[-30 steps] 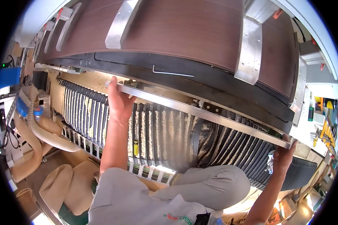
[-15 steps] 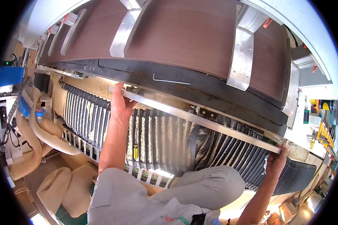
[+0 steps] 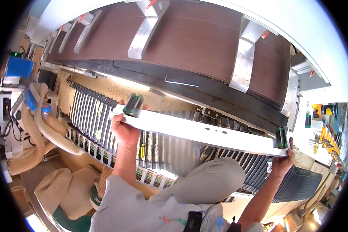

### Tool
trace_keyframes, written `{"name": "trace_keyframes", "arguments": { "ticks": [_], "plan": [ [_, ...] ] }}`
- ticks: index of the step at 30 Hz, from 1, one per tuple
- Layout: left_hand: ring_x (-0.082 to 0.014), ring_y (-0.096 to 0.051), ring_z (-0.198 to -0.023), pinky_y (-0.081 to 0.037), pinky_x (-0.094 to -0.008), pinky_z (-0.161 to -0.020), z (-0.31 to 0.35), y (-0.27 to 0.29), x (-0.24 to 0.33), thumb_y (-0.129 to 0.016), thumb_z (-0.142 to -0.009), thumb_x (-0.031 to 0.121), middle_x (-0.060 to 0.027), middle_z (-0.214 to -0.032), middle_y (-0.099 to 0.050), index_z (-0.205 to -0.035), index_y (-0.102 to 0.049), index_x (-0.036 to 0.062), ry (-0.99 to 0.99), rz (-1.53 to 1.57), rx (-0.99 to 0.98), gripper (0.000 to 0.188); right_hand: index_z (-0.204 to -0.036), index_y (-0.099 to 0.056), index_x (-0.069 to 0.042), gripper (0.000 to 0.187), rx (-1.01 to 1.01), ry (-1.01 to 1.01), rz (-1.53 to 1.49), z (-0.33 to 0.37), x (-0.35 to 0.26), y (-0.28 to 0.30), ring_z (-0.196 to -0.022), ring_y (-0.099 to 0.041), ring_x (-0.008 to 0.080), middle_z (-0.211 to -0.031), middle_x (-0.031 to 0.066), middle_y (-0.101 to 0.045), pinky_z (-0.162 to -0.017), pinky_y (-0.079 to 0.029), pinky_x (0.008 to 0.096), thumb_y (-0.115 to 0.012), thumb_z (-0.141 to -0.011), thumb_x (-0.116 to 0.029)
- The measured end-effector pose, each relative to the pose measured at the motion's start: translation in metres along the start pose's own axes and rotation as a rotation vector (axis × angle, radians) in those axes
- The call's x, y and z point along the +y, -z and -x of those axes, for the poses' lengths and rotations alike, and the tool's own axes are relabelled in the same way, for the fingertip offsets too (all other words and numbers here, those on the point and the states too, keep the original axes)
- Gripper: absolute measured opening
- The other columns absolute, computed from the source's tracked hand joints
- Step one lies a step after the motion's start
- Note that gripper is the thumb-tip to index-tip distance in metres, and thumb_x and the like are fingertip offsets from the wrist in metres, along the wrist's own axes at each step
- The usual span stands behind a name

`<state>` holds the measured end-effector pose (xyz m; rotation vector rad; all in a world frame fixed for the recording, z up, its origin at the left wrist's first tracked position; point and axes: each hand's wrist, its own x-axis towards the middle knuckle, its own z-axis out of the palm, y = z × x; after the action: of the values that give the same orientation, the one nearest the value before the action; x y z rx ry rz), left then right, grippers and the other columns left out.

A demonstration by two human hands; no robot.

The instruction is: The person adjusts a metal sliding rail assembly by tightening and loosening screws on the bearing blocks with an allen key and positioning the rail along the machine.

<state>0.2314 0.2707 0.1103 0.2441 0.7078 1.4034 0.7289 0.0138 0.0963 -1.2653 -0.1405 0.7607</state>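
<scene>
You've got a brown panel [image 3: 189, 36] far across with 2 aluminium brackets [image 3: 241, 62], an Allen key [image 3: 180, 82] on the black ledge, black pleated bellows [image 3: 92, 112] below, beige hoses [image 3: 46, 129] left, yellow tools [image 3: 325, 137] right.

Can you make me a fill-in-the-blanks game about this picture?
1. The left hand and right hand hold a long ____ rail.
2. The blocks on the rail, like the near-left block, are black and ____.
3. The thin hex key lies on the ____ strip above the rail.
Missing words: white; green; black
</scene>
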Motion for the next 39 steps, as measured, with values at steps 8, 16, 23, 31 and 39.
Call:
{"name": "trace_keyframes", "arguments": {
  "ticks": [8, 16, 23, 31, 39],
  "plan": [
    [-0.0427, -0.040, -0.132, -0.026, -0.0611, -0.111, 0.097, -0.036, -0.020, -0.063, -0.066, 0.010, -0.0148, -0.141, -0.046, -0.139, -0.041, 0.0216, 0.099, 0.164, -0.203, 0.077, -0.137, -0.050, -0.002, 0.052, 0.163, 0.060, -0.391, -0.006, -0.021, 0.078, -0.126, -0.050, 0.0268, -0.136, 0.0112, -0.055, -0.111, -0.033, 0.0423, -0.045, -0.090, -0.024],
    [-0.0411, -0.039, -0.135, -0.031, -0.0577, -0.111, 0.192, -0.040, -0.022, -0.053, -0.071, -0.002, -0.0124, -0.139, -0.048, -0.139, -0.035, 0.0225, 0.302, 0.236, -0.213, 0.075, -0.117, -0.059, -0.002, 0.038, 0.342, 0.179, -0.195, 0.014, -0.083, 0.157, -0.110, -0.058, 0.0299, -0.119, 0.0134, -0.061, -0.097, -0.046, 0.0467, -0.047, -0.093, -0.029],
    [-0.0355, -0.038, -0.137, -0.029, -0.0513, -0.113, 0.234, -0.022, -0.048, -0.045, -0.072, -0.010, -0.0161, -0.141, -0.044, -0.149, -0.022, 0.0135, 0.334, 0.082, -0.324, 0.083, -0.121, -0.059, -0.004, 0.054, 0.332, 0.014, -0.177, -0.002, -0.045, 0.202, -0.100, -0.063, 0.0307, -0.113, 0.0126, -0.065, -0.089, -0.052, 0.0486, -0.037, -0.099, -0.048],
    [-0.0312, -0.042, -0.133, -0.028, -0.0479, -0.113, 0.247, -0.003, -0.052, -0.039, -0.076, -0.011, -0.0199, -0.139, -0.046, -0.148, -0.021, 0.0122, 0.328, -0.053, -0.341, 0.077, -0.139, -0.045, -0.006, 0.066, 0.423, -0.174, -0.057, 0.020, -0.007, 0.198, -0.129, -0.043, 0.0382, -0.139, 0.0157, -0.046, -0.106, -0.034, 0.0581, -0.026, -0.099, -0.055],
    [-0.0256, -0.042, -0.134, -0.029, -0.0422, -0.112, 0.244, 0.011, -0.062, -0.043, -0.078, -0.012, -0.0166, -0.140, -0.045, -0.147, -0.023, 0.0140, 0.233, -0.205, -0.447, 0.076, -0.137, -0.046, -0.004, 0.064, 0.478, -0.137, -0.015, 0.018, -0.002, 0.197, -0.129, -0.043, 0.0378, -0.142, 0.0160, -0.043, -0.106, -0.034, 0.0589, -0.027, -0.100, -0.052]
  ]
}}
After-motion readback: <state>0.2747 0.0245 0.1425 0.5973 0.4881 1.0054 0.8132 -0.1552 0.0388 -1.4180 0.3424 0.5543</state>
